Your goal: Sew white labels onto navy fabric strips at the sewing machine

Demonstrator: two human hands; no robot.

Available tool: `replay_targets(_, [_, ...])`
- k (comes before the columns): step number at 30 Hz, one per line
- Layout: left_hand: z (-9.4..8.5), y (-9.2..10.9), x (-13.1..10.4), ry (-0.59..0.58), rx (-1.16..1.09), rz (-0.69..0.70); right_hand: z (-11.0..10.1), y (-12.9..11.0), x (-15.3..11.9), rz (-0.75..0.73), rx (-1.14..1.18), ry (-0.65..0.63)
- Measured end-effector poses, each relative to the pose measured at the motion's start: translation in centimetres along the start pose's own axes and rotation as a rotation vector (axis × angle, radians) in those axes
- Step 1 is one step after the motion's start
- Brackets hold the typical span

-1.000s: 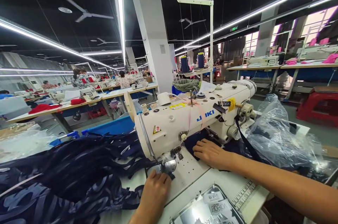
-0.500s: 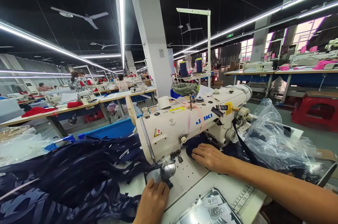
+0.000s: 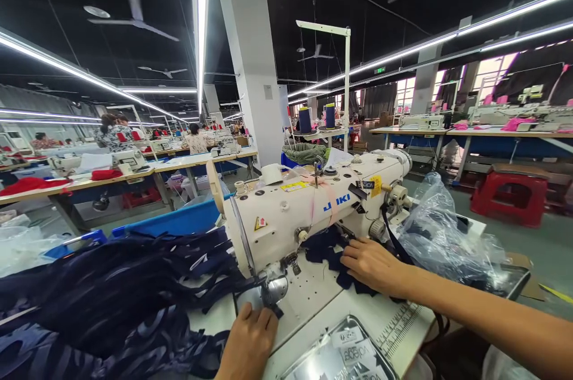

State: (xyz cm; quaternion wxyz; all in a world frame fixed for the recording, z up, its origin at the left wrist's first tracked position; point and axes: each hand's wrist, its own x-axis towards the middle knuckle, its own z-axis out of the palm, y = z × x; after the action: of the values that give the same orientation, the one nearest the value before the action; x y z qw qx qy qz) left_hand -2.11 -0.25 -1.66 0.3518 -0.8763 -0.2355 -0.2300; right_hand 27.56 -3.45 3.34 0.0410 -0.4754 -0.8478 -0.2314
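A white sewing machine stands in front of me. My left hand is at its needle end, fingers bent and close together beside the metal presser area. A bit of dark fabric pokes out beside those fingers; what they pinch is mostly hidden. Under the machine's arm, my right hand has its fingers curled on small navy fabric pieces with jagged edges. More navy fabric, partly patterned, is heaped left of the needle.
A metal tray of labels lies at the table's front. Clear plastic bags sit to the right, near a red stool. Behind the machine are thread cones on a stand. A blue bin is at the left; other people work beyond.
My right hand has moved right and toward me, away from the machine's arm, and more navy pieces show beneath it. My left hand stays by the needle. The view has shifted slightly.
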Motion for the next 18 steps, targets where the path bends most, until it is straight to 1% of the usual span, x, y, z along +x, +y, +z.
replay_targets(2, [-0.1, 0.1, -0.1, -0.005, 0.003, -0.004, 0.6, -0.1, 2.4, -0.063, 0.004, 0.039])
replay_targets(5, [-0.3, 0.2, 0.0, 0.03, 0.019, -0.006, 1.9, -0.1, 5.4, -0.184, 0.074, 0.076])
replay_targets(8, [-0.5, 0.2, 0.2, 0.043, 0.024, -0.012, 3.2, 0.3, 7.2, -0.215, 0.185, 0.08])
replay_targets(10, [-0.5, 0.3, 0.2, 0.018, 0.009, -0.026, 3.6, 0.7, 7.6, -0.178, 0.23, 0.085])
replay_targets(13, [-0.4, 0.2, 0.2, 0.019, -0.004, -0.026, 3.2, 0.5, 7.6, -0.102, 0.272, 0.112])
replay_targets(15, [-0.2, 0.3, 0.2, 0.027, -0.002, -0.011, 2.5, -0.7, 7.5, -0.113, 0.343, 0.146])
replay_targets(17, [-0.3, 0.4, 0.3, 0.005, 0.006, 0.006, 1.9, -2.7, 7.4, -0.197, 0.45, 0.159])
replay_targets(18, [-0.5, 0.5, 0.3, -0.018, 0.014, 0.017, 1.7, -3.8, 7.5, -0.246, 0.49, 0.137])
